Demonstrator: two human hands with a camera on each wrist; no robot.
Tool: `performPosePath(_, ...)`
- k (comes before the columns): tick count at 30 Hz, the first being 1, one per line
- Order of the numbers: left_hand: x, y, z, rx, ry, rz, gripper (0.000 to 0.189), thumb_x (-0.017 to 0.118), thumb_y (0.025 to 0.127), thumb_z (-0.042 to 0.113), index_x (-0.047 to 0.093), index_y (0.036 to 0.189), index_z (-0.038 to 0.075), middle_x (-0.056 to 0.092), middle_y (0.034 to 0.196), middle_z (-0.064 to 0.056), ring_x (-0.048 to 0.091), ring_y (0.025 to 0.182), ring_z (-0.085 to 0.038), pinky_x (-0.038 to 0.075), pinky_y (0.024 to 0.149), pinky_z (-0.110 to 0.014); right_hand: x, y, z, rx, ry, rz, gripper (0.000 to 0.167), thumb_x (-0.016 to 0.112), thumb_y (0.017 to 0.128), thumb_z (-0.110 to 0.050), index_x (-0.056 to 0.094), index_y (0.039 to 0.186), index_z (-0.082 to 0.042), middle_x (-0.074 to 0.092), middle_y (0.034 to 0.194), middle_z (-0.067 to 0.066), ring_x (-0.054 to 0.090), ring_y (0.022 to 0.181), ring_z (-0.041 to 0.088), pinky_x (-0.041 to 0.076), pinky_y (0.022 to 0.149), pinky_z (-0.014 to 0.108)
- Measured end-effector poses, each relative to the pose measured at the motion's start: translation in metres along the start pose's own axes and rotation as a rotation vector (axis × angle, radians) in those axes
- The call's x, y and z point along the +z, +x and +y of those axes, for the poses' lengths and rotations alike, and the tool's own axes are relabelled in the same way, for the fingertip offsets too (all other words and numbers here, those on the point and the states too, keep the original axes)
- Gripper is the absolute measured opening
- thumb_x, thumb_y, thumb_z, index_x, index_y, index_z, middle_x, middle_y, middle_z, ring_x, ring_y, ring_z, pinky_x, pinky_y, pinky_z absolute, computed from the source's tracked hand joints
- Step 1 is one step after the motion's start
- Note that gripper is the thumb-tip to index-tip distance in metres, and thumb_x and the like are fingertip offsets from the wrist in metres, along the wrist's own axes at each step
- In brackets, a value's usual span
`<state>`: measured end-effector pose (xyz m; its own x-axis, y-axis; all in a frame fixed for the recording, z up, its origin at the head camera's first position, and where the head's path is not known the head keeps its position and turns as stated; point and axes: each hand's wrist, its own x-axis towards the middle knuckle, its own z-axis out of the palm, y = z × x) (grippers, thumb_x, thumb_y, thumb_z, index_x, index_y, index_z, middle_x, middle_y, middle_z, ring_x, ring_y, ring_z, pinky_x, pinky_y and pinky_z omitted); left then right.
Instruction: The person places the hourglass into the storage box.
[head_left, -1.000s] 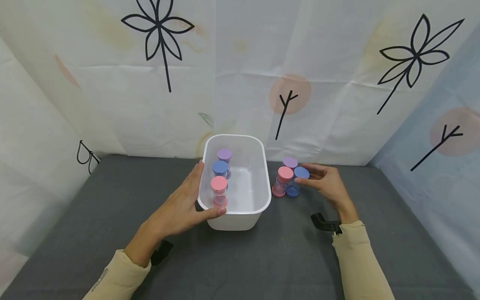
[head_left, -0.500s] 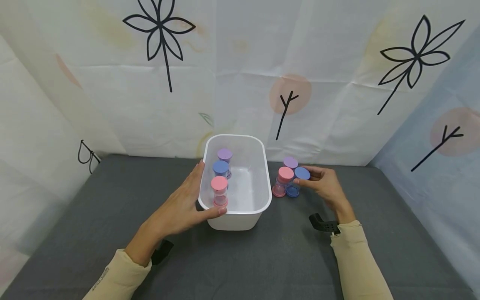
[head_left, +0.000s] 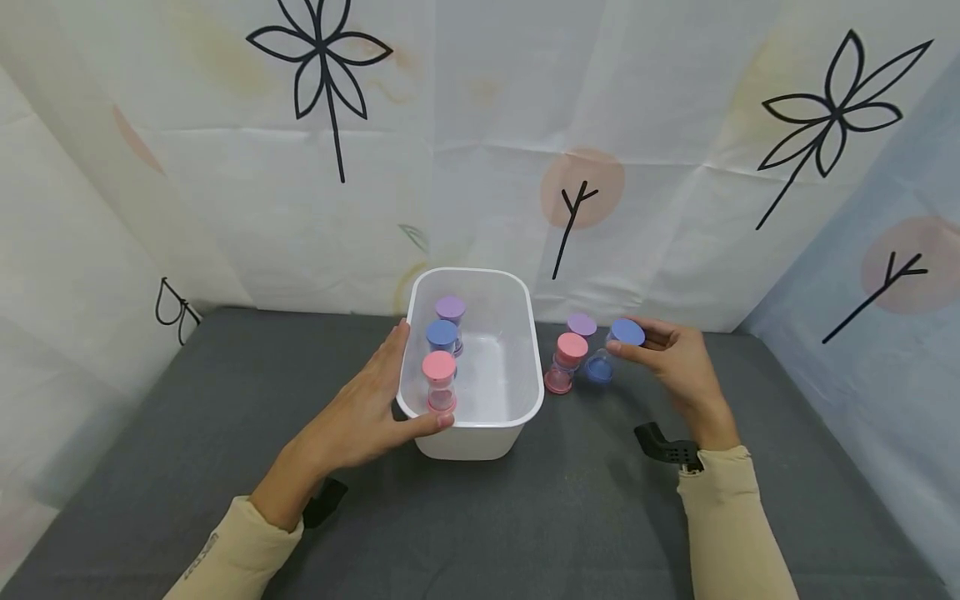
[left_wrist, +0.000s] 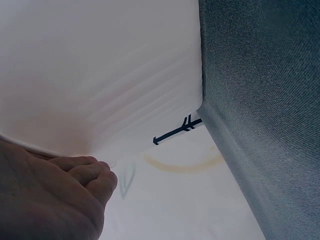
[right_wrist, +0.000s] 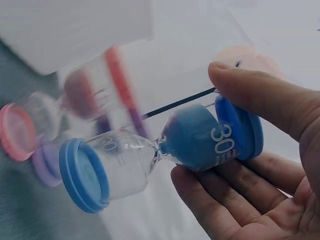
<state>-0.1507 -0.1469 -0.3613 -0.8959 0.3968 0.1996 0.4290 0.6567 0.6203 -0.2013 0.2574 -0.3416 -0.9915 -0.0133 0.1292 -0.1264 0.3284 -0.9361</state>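
My right hand (head_left: 678, 367) grips a blue-capped sand timer (right_wrist: 195, 140) near its top cap, thumb on one side and fingers on the other. Its blue sand is in the end nearest the hand, and "30" is printed on the glass. Beside it stand a pink-capped sand timer (head_left: 572, 350) and, behind that, a purple-capped one (head_left: 582, 323). My left hand (head_left: 360, 417) rests against a white plastic tub (head_left: 480, 442), straight fingers along its left side and thumb at the front rim. In the left wrist view, the fingertips (left_wrist: 102, 185) touch just under the rim.
Inside the tub, along its left side, a purple-capped (head_left: 450, 308), a blue-capped (head_left: 442, 335) and a pink-capped sand timer (head_left: 439, 367) stand in a row. A dark grey cloth (head_left: 525, 533) covers the table. Printed white fabric (head_left: 480, 192) hangs behind it.
My right hand has shifted right and slightly away with the blue-capped sand timer, separating it from the pink and purple ones. My left hand and the tub have stayed in place.
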Motion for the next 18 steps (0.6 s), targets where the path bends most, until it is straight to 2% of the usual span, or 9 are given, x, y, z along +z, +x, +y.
performPosePath(3,0.000,0.000,0.000,0.000,0.001,0.003,0.119,0.069,0.084,0.069,-0.004,0.164,0.017,-0.003,0.170,-0.001,0.005,0.155,-0.024,0.022,0.117,-0.059,-0.003,-0.004,-0.010,-0.059,0.099,0.038,0.059,0.081,0.088,-0.007,0.055,0.138,0.011,0.071,0.106,-0.009,0.068,0.097,0.005,0.053,0.083,0.017)
performPosePath(8,0.000,0.000,0.000,0.001,0.002,0.000,0.119,0.069,0.085,0.068,-0.004,0.164,0.017,-0.003,0.170,-0.001,0.005,0.155,-0.024,0.023,0.117,-0.060,-0.005,-0.010,-0.022,-0.195,0.301,0.062,0.048,0.077,0.086,0.006,0.062,0.132,0.010,0.075,0.108,0.000,0.071,0.100,0.011,0.054,0.086,0.020)
performPosePath(11,0.000,0.000,0.000,0.004,0.001,-0.001,0.119,0.069,0.085,0.068,-0.004,0.164,0.017,-0.002,0.170,-0.003,0.006,0.155,-0.025,0.023,0.117,-0.060,-0.005,-0.013,-0.027,-0.280,0.400,0.041,0.043,0.071,0.088,0.013,0.063,0.130,0.010,0.075,0.110,0.008,0.071,0.104,0.017,0.054,0.090,0.024)
performPosePath(15,0.000,0.000,0.000,0.008,-0.002,0.001,0.118,0.069,0.085,0.068,-0.004,0.164,0.018,-0.002,0.170,-0.002,0.006,0.155,-0.024,0.023,0.116,-0.060,-0.005,-0.015,-0.033,-0.390,0.560,-0.024,0.040,0.061,0.091,0.020,0.057,0.130,0.019,0.073,0.111,0.017,0.069,0.108,0.026,0.052,0.096,0.030)
performPosePath(18,0.000,0.000,0.000,0.013,-0.005,0.005,0.118,0.069,0.085,0.068,-0.004,0.164,0.019,-0.003,0.170,0.000,0.006,0.155,-0.024,0.023,0.116,-0.060,-0.004,-0.016,-0.038,-0.433,0.634,-0.038,0.038,0.058,0.092,0.021,0.055,0.130,0.022,0.073,0.110,0.020,0.069,0.108,0.029,0.050,0.100,0.033)
